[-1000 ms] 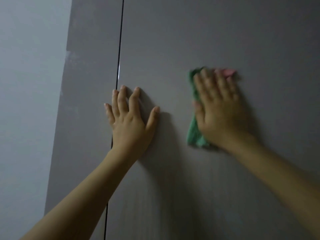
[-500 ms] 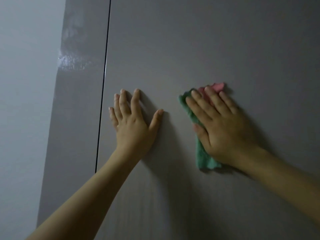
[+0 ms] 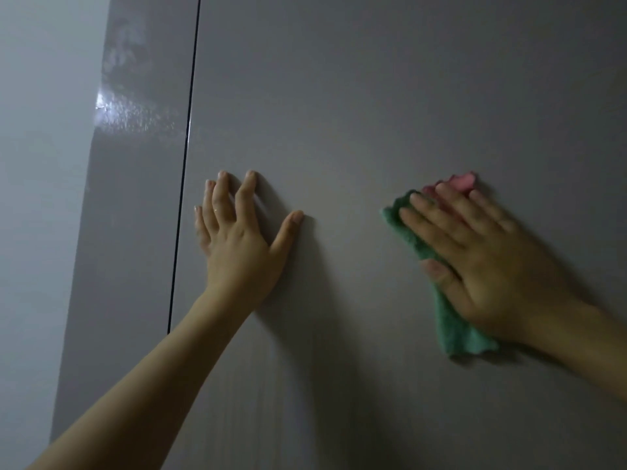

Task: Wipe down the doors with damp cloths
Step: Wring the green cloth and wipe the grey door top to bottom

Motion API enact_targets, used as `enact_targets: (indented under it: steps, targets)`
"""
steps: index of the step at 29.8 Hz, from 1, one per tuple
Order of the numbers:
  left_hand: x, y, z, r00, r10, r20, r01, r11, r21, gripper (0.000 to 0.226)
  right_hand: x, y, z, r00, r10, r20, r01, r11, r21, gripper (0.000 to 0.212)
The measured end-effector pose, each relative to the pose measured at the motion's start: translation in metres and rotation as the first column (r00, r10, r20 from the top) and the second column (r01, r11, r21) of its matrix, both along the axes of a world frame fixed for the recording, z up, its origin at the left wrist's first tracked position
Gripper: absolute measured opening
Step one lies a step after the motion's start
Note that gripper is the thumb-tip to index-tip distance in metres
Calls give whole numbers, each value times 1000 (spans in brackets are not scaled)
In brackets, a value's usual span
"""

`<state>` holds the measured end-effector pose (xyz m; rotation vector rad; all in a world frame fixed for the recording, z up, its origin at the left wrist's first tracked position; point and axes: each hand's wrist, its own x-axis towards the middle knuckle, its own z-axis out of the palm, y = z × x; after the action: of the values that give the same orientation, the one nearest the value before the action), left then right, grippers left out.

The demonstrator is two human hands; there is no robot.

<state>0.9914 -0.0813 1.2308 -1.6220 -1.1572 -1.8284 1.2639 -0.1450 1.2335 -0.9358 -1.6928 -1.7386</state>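
A wide grey door (image 3: 373, 96) fills most of the view. My right hand (image 3: 475, 262) lies flat with straight fingers on a green cloth (image 3: 454, 330) with a pink corner (image 3: 463, 180), pressing it against the door. My left hand (image 3: 237, 239) presses flat on the bare door to the left of the cloth, fingers spread, just right of the dark vertical gap (image 3: 185, 164). Most of the cloth is hidden under my right hand.
Left of the gap is a narrower grey door panel (image 3: 129, 215) with a shiny wet smear (image 3: 122, 113) near its top. A pale wall (image 3: 37, 198) borders it on the far left.
My right hand slid the cloth down and to the right across the door. My left hand stayed planted beside the gap while the view shifted.
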Motion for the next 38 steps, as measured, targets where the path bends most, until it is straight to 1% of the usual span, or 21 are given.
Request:
enact_targets:
  steps: [2,5,7,9,12,13,15,17,18,19,21,23,24,26,28,29,31,34,36,37,38]
  targets:
    - [0,2,0,1000,-7,-3,7,1000,2,84,16,-2,19,998,-9,-70,12,999,49,53]
    - [2,4,-1,1000,-12,-8,12,1000,0,84,10,-3,41,918,50,-394,10,989,150,54]
    - [1,3,0,1000,-7,-10,7,1000,-4,85,-7,0,36,880,63,-471,16,987,161,55]
    - [1,1,0,1000,2,-20,-2,1000,-13,85,-9,3,21,936,13,-351,27,994,108,56]
    - [0,-2,2,1000,11,-25,-12,1000,-17,84,13,-7,17,997,-65,-49,64,998,-21,55]
    - [0,-3,2,1000,9,-26,-10,1000,-18,84,21,-10,24,996,-87,-36,86,996,-35,55]
    - [2,-7,2,1000,-3,-20,3,1000,-18,81,28,-14,41,974,-78,-211,81,997,10,55]
    - [13,-14,0,1000,-11,-22,11,1000,-10,75,15,-13,41,905,-23,-424,64,995,82,55]
    - [22,-18,0,999,-17,-30,17,1000,1,73,4,-11,31,889,-5,-459,56,994,99,55]
    - [33,-23,1,999,-26,-43,26,1000,11,72,-5,-6,17,905,0,-425,41,995,88,55]
    - [58,-32,3,994,-53,-93,54,998,13,71,-9,-2,-12,976,-10,-219,11,1000,3,55]
    - [81,-40,5,987,-80,-142,83,996,15,69,10,-11,-8,999,-33,-26,31,997,-76,54]
    - [91,-43,6,983,-85,-160,89,996,20,69,22,-13,2,999,-43,0,43,997,-70,54]
    - [107,-47,6,980,-80,-184,89,995,43,69,40,-18,27,988,-31,-150,31,1000,-1,52]
    - [123,-50,5,974,-98,-206,111,993,51,68,43,-21,37,913,2,-407,31,997,74,53]
    - [130,-51,5,970,-113,-215,126,991,46,68,39,-19,33,875,9,-485,43,995,94,53]
    - [142,-52,4,965,-123,-232,138,989,48,64,35,-16,16,885,-7,-465,47,996,74,54]
    - [149,-47,5,966,-71,-249,92,993,70,58,63,-26,9,982,-62,-180,54,997,-49,54]
    - [149,-44,5,966,-23,-259,40,997,62,61,93,-35,27,990,-118,-72,113,991,-73,53]
    - [150,-43,5,965,-9,-261,25,998,58,62,105,-39,38,983,-128,-129,122,991,-50,53]
    - [150,-44,6,966,-4,-259,18,998,53,64,114,-42,48,958,-124,-258,126,992,-12,52]
